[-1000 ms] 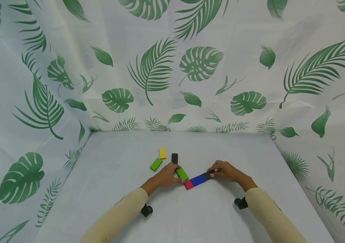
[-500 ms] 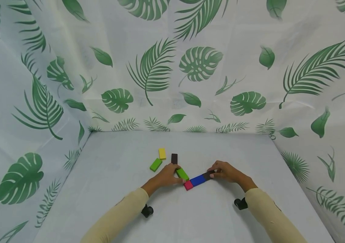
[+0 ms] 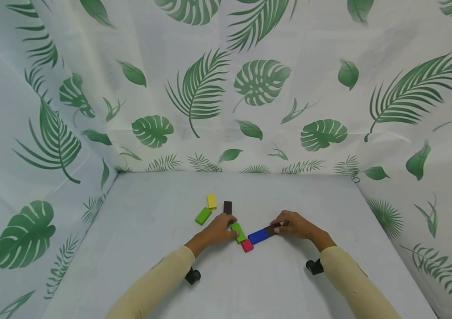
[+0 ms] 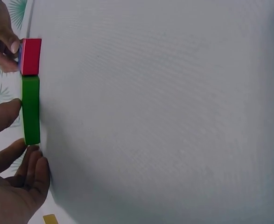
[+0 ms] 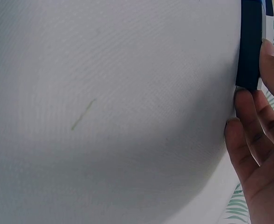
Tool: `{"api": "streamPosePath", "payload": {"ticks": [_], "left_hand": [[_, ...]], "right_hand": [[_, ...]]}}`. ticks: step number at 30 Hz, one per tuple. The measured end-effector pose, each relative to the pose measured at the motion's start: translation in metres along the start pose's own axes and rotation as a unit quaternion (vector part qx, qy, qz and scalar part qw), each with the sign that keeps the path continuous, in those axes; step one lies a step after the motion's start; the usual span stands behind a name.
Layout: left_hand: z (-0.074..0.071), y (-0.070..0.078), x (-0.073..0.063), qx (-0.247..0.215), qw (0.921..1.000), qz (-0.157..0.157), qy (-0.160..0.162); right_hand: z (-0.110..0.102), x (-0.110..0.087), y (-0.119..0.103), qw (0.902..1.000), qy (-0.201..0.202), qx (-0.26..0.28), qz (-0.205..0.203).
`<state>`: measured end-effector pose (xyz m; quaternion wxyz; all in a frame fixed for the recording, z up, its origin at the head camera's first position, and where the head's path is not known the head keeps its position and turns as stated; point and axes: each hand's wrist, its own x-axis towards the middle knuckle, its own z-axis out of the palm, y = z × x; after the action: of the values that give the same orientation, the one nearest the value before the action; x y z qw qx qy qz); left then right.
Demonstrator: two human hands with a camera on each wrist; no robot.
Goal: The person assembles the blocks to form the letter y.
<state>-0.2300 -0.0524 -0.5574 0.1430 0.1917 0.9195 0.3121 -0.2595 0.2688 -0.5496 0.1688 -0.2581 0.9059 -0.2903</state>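
Observation:
My left hand grips a green block, the thumb on its side and a finger at its far end. At this block's near end a small red block sits, its corner close to a blue block. Beyond the blue one, in line with it, lies a dark block. My right hand pinches the dark block's outer end. In the right wrist view the thumb is along the side of the dark block and the fingertips are at its end. Together the blocks form an angled row.
Behind the left hand, a dark brown block, a yellow block and a second green block lie on the white table. A leaf-patterned cloth rises at the table's back and sides.
The held green block has turned slightly, and the red block has slid a little toward me, off the blue block's end. The left thumb has drawn back along the green block. The right hand stays put.

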Motion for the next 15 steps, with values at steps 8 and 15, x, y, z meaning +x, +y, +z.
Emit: {"api": "streamPosePath", "payload": {"ticks": [8,15], "left_hand": [[0.002,0.007,-0.003,0.008,0.9995,-0.024,-0.017],[0.012,0.019,-0.007,0.019,0.9972,-0.064,-0.033]], "right_hand": [[-0.002,-0.001,-0.002,1.0,-0.002,-0.001,0.001],[-0.001,-0.001,-0.002,1.0,-0.002,0.001,-0.004]]}}
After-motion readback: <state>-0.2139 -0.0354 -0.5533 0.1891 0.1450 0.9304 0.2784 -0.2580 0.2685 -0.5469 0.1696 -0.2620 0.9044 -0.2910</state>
